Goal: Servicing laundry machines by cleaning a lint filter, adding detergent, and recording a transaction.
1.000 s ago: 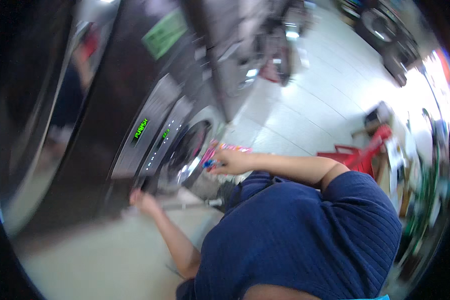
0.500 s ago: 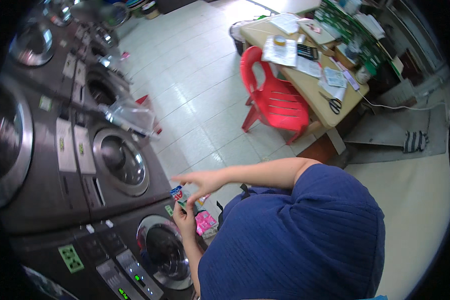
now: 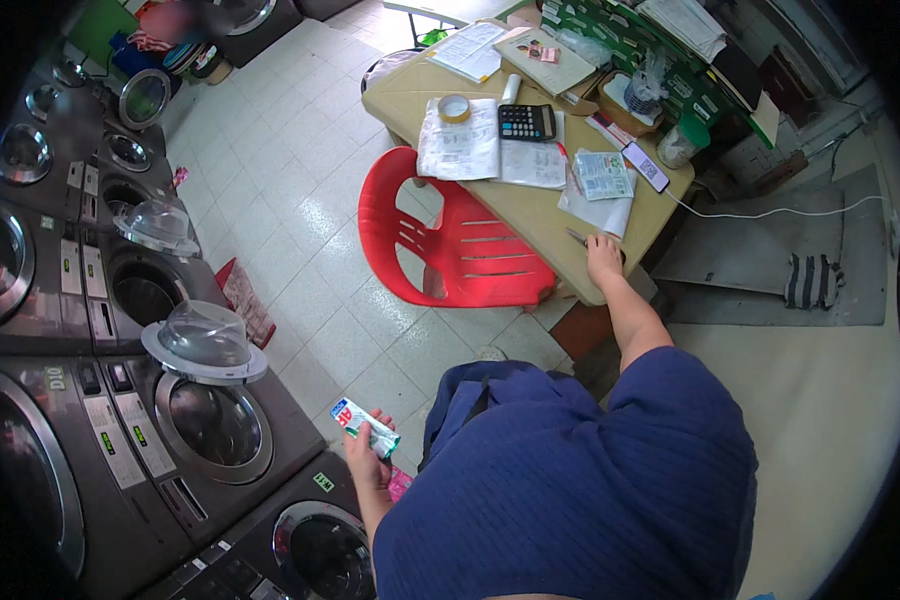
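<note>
In my left hand (image 3: pixel 368 460) is a small white, blue and green sachet (image 3: pixel 366 427), held between thumb and fingers beside the dark machines. My right hand (image 3: pixel 602 262) reaches out to the near corner of the cream table (image 3: pixel 540 225). Its fingers close over a pair of scissors (image 3: pixel 576 237) that lies on the tabletop. The blades poke out past the fingertips, while most of the handles are covered by the hand. Below my left hand, a pink patterned packet (image 3: pixel 399 484) is partly hidden by my arm.
A red plastic chair (image 3: pixel 470 265) stands against the table. On the tabletop are papers (image 3: pixel 460 140), a tape roll (image 3: pixel 454 108), a calculator (image 3: pixel 526 122), a phone (image 3: pixel 645 167) with a white cable, and a jar (image 3: pixel 683 140). Stacked washers (image 3: pixel 215 425) line the left, some doors (image 3: pixel 202 340) swung out.
My right hand has left the sachet and moved across to the scissors on the table. My left hand keeps the sachet, now in fuller view. The view has turned toward the table.
</note>
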{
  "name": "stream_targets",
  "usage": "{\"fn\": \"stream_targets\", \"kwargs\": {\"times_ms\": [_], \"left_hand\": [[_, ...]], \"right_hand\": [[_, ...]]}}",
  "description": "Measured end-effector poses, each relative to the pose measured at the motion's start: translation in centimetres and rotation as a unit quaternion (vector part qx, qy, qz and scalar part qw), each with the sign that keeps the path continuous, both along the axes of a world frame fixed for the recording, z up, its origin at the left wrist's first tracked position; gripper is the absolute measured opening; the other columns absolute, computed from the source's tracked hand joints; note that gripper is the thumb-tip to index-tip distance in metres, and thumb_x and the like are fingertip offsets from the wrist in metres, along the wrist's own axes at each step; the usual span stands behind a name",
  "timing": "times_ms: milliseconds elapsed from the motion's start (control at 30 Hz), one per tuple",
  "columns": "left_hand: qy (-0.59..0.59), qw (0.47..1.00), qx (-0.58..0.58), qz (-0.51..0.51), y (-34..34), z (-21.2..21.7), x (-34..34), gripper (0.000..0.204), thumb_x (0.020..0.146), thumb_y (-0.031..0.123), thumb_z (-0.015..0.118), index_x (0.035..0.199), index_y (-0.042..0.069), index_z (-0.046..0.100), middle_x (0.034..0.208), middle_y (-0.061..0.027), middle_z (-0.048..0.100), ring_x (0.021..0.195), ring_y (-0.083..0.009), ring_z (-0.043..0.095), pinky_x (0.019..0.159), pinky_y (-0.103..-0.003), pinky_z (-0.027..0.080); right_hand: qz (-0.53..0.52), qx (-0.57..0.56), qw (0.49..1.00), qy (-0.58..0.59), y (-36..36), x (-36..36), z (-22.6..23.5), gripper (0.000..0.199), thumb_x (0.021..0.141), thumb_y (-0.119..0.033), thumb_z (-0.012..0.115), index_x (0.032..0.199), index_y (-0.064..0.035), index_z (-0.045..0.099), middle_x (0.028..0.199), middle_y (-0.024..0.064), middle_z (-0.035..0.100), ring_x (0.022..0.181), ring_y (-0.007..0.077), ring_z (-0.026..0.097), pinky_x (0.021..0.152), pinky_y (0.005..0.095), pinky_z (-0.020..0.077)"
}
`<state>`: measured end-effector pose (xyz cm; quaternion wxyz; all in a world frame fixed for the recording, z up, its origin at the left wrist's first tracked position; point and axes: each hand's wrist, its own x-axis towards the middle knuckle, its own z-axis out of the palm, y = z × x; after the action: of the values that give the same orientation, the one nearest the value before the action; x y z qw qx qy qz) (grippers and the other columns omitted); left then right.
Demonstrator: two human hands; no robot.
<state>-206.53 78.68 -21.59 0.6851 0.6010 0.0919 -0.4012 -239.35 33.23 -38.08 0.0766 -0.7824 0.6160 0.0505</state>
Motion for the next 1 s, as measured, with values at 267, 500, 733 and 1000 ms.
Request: {"fn": "stream_targets", "kwargs": {"times_ms": [267,500,733,1000], "left_hand": [[-0.021,0.999,0.051,0.002,-5.6,2.4,3.0,0.032,0.086,0.005,0.048,0.118,0.003,0.043,0.100,-0.0151,0.059,0.076,-0.0237,0.061,0.065,-0.039,0.055],[-0.046,0.995,0.093,0.014,-7.9,2.0,4.2,0.032,0.087,0.005,0.048,0.118,0.004,0.042,0.097,-0.0145,0.061,0.074,-0.0233,0.062,0.064,-0.039,0.056],[-0.066,0.991,0.118,0.005,-6.6,-0.7,8.4,0.033,0.087,0.004,0.047,0.119,0.006,0.040,0.096,-0.0144,0.061,0.071,-0.0242,0.062,0.061,-0.040,0.056],[-0.018,0.995,0.097,0.008,-5.0,-3.5,18.2,0.031,0.092,0.006,0.044,0.122,0.007,0.037,0.096,-0.0157,0.060,0.073,-0.0266,0.064,0.062,-0.041,0.057]], "right_hand": [[-0.075,-0.011,0.993,-0.087,-6.7,-0.9,-0.1,0.026,0.087,-0.019,0.051,0.101,0.0035,0.048,0.097,0.0233,0.061,0.098,0.0401,0.057,0.084,0.0491,0.0434],[-0.301,-0.072,0.939,-0.152,-19.7,-2.7,2.5,0.035,0.084,-0.023,0.056,0.105,0.0042,0.060,0.103,0.0265,0.063,0.096,0.0385,0.062,0.082,0.0455,0.0496],[-0.391,0.023,0.912,-0.119,-21.0,-5.2,-4.1,0.029,0.079,-0.015,0.055,0.100,0.0008,0.067,0.107,0.0240,0.063,0.104,0.0364,0.061,0.085,0.0425,0.0503],[-0.429,-0.162,0.775,-0.434,-19.1,-5.3,-3.8,0.037,0.076,-0.017,0.065,0.103,0.0082,0.063,0.100,0.0217,0.067,0.092,0.0339,0.065,0.081,0.0413,0.0474]]}}
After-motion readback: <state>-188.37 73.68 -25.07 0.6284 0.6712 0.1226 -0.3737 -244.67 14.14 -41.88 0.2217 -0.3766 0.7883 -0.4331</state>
